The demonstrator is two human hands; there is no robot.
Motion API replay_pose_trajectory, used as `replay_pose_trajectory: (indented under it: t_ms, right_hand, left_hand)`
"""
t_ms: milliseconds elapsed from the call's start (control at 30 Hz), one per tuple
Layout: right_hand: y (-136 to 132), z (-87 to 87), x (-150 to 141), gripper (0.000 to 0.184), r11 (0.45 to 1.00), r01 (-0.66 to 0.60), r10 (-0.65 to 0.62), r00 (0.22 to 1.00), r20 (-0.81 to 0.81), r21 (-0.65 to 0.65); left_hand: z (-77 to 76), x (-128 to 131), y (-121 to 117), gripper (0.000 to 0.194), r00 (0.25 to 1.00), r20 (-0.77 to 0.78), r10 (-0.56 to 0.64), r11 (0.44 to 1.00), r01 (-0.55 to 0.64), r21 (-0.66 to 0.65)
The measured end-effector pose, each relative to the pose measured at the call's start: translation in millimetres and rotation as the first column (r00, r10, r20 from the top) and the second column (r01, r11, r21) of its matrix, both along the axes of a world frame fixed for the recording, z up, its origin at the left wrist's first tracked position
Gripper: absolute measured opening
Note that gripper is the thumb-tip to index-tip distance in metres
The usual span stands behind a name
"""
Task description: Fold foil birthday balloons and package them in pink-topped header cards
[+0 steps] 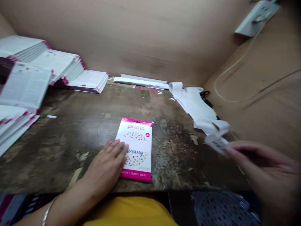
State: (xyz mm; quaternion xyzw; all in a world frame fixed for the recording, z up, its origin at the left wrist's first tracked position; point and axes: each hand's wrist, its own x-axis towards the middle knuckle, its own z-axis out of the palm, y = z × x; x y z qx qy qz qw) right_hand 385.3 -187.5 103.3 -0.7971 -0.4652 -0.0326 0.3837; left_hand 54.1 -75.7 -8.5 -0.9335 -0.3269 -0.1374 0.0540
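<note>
A pink and white balloon packet (138, 147) marked "prima" lies face up on the worn table (98, 110). My left hand (107, 161) rests flat over its left side, fingers stretched out, covering part of the printing. At the right, my right hand (261, 166) pinches the end of a white label strip (197, 103) between thumb and fingers. A label (216, 143) with dark print, blurred by motion, shows at the fingertips. The rest of the strip trails in loose curls toward the back wall.
Stacks of similar packets (58, 61) stand along the left and back left. Flat white strips (141, 82) lie by the back wall, with paper scraps nearby. Dark-handled scissors (205, 93) sit partly behind the label strip. A power socket box (257, 18) with a cable hangs upper right.
</note>
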Motion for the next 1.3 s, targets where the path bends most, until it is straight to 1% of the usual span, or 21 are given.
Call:
replay_pose_trajectory:
  t_ms: [33, 67, 100, 133, 167, 200, 267, 333, 367, 500, 633, 667, 700, 833, 967, 1167, 1300]
  right_hand:
    - [17, -2.9, -27, 0.018, 0.98, -0.191, 0.18, 0.97, -0.165, -0.057]
    - [34, -8.4, -53, 0.016, 0.916, -0.386, 0.34, 0.891, -0.302, -0.109]
    - [52, -16.2, -76, 0.014, 0.833, -0.537, 0.444, 0.791, -0.422, -0.13]
    - [68, -25.7, -94, 0.014, 0.764, -0.632, 0.489, 0.698, -0.523, -0.13]
    - [83, -36.1, -107, 0.014, 0.726, -0.681, 0.503, 0.623, -0.599, -0.098]
    - [95, -46.3, -115, 0.015, 0.708, -0.702, 0.493, 0.568, -0.659, -0.075]
    - [114, -63.3, -118, 0.02, 0.714, -0.699, 0.444, 0.49, -0.75, -0.034]
    - [125, -73.0, -114, 0.025, 0.713, -0.701, 0.397, 0.434, -0.809, -0.026]
    - [128, -75.1, -112, 0.027, 0.702, -0.712, 0.382, 0.411, -0.828, -0.029]
    - [134, -71.5, -114, 0.029, 0.643, -0.766, 0.372, 0.343, -0.863, -0.027]
    - [139, -64.1, -125, 0.029, 0.572, -0.818, 0.373, 0.199, -0.906, 0.056]
    - [141, -63.3, -126, 0.029, 0.557, -0.828, 0.366, 0.185, -0.912, 0.055]
    - [143, -63.0, -127, 0.03, 0.548, -0.835, 0.358, 0.194, -0.913, 0.037]
    - [147, -65.6, -126, 0.033, 0.545, -0.836, 0.341, 0.288, -0.895, -0.061]
    - [148, -68.4, -123, 0.036, 0.533, -0.84, 0.341, 0.328, -0.881, -0.106]
    - [146, -69.5, -127, 0.038, 0.51, -0.844, 0.343, 0.376, -0.861, -0.166]
    - [146, -72.1, -131, 0.037, 0.504, -0.835, 0.35, 0.431, -0.832, -0.22]
  left_hand:
    - [1.3, 1, -1, 0.038, 1.0, -0.004, 0.02, 1.0, -0.02, -0.019]
    - [2.6, 1, -2, 0.037, 0.999, -0.004, 0.033, 0.999, -0.033, -0.035]
    - [3.7, 0, -3, 0.037, 0.999, -0.001, 0.038, 0.998, -0.038, -0.047]
    - [4.5, 0, -4, 0.037, 0.999, 0.007, 0.037, 0.998, -0.036, -0.057]
    - [5.0, -1, -4, 0.037, 0.999, 0.017, 0.034, 0.997, -0.033, -0.067]
    - [5.2, -3, -5, 0.038, 0.999, 0.027, 0.029, 0.997, -0.026, -0.079]
    - [4.6, -5, -5, 0.038, 0.999, 0.049, 0.021, 0.995, -0.016, -0.099]
    - [3.2, -7, -5, 0.037, 0.997, 0.067, 0.024, 0.994, -0.016, -0.11]
    - [2.5, -7, -6, 0.037, 0.997, 0.076, 0.026, 0.994, -0.018, -0.109]
    - [1.6, -6, -7, 0.036, 0.994, 0.096, 0.053, 0.996, -0.046, -0.075]
    - [2.5, -5, -8, 0.035, 0.991, 0.107, 0.077, 0.996, -0.072, -0.056]
    - [2.3, -5, -8, 0.035, 0.99, 0.114, 0.079, 0.996, -0.073, -0.053]
    - [1.9, -5, -8, 0.035, 0.989, 0.121, 0.081, 0.996, -0.076, -0.051]
    - [-1.6, -6, -9, 0.034, 0.985, 0.141, 0.095, 0.994, -0.086, -0.069]
    - [-3.8, -5, -8, 0.035, 0.983, 0.156, 0.099, 0.993, -0.088, -0.073]
    - [-1.0, -6, -8, 0.033, 0.982, 0.169, 0.089, 0.993, -0.073, -0.096]
    - [0.0, -7, -9, 0.033, 0.981, 0.176, 0.078, 0.993, -0.061, -0.098]
